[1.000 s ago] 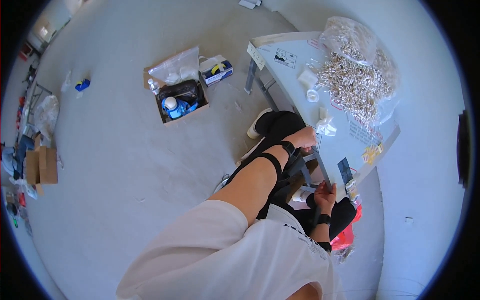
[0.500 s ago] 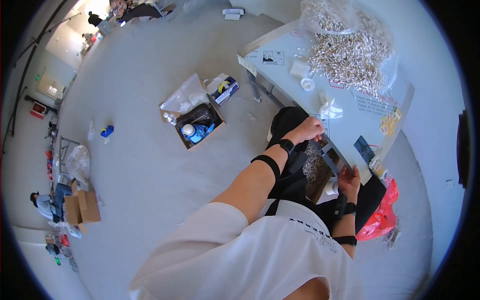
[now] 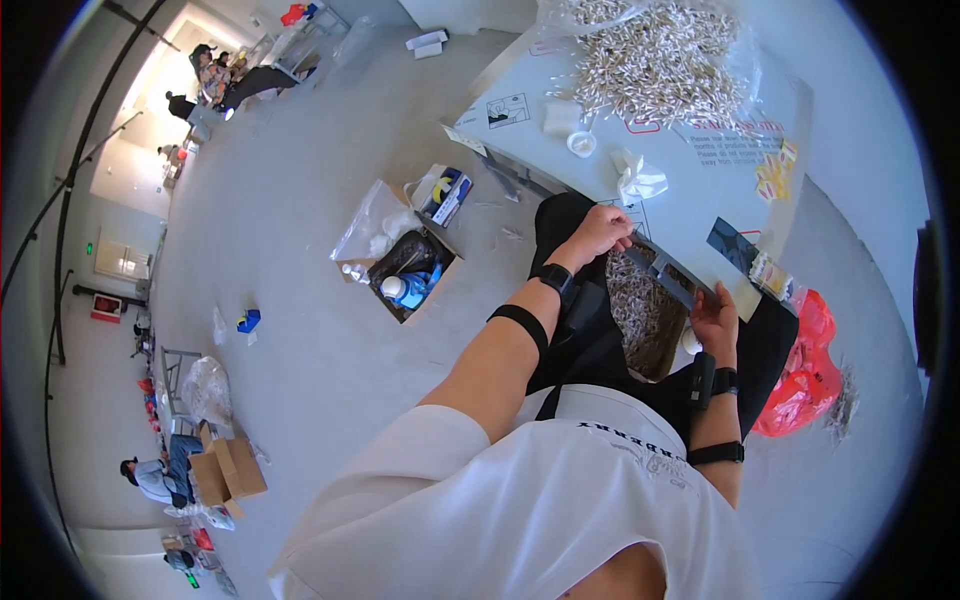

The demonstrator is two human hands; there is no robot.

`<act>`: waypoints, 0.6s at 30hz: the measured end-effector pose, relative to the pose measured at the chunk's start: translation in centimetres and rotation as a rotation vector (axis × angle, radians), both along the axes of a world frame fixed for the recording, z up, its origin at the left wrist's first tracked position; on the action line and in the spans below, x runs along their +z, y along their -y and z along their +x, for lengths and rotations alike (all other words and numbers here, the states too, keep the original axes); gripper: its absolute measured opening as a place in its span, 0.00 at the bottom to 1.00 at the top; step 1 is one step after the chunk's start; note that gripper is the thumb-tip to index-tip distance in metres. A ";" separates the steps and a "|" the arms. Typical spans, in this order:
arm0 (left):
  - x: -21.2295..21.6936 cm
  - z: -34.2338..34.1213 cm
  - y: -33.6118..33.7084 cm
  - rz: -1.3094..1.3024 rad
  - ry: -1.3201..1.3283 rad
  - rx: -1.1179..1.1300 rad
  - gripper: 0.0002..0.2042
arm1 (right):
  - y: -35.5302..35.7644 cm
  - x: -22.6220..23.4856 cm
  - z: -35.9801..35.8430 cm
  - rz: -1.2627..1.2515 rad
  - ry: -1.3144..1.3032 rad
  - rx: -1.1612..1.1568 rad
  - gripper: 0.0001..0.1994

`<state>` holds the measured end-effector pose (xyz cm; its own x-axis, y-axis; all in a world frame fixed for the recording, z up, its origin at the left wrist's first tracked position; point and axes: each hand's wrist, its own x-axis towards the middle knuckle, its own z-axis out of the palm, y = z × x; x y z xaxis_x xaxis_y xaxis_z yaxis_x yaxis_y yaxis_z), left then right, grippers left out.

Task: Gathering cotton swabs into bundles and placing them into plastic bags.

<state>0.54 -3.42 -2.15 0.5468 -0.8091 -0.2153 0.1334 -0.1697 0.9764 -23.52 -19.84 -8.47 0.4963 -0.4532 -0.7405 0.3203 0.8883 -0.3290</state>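
My left hand [image 3: 597,235] is closed, fingers curled, at the near edge of the pale table [image 3: 680,205]; whatever it pinches is too small to make out. My right hand [image 3: 715,325] grips the same edge farther right, palm up and fingers bent against it. Below the edge, between my knees, an open box holds a heap of cotton swabs [image 3: 632,315]. A white round container [image 3: 691,341] is partly hidden beside my right hand. On the table lie a large pile of cotton swabs [image 3: 660,60], a crumpled white wrapper [image 3: 638,178] and a small white round tub [image 3: 581,144].
Yellow-and-white packets [image 3: 775,175] and a dark card [image 3: 732,243] lie at the table's right. A red plastic bag [image 3: 805,375] is on the floor to the right. Left of my knee stand an open carton [image 3: 430,300] with a bottle and a smaller box [image 3: 445,192]. A seated person [image 3: 155,480] is far left.
The view has shifted, and more of the swab box below the table edge shows. Both hands stay at the edge; my right hand's fingers are more bent.
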 end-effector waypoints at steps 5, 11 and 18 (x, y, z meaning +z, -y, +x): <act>0.1 -0.2 0.3 0.003 0.035 -0.002 0.07 | 0.2 -0.2 -0.2 0.017 -0.007 0.012 0.10; 0.1 -0.2 0.3 -0.025 0.018 0.002 0.07 | -0.1 0.3 0.1 -0.042 -0.048 0.006 0.12; 0.3 -0.4 0.2 -0.004 -0.019 0.013 0.07 | 0.0 0.5 -0.2 0.004 -0.046 -0.084 0.15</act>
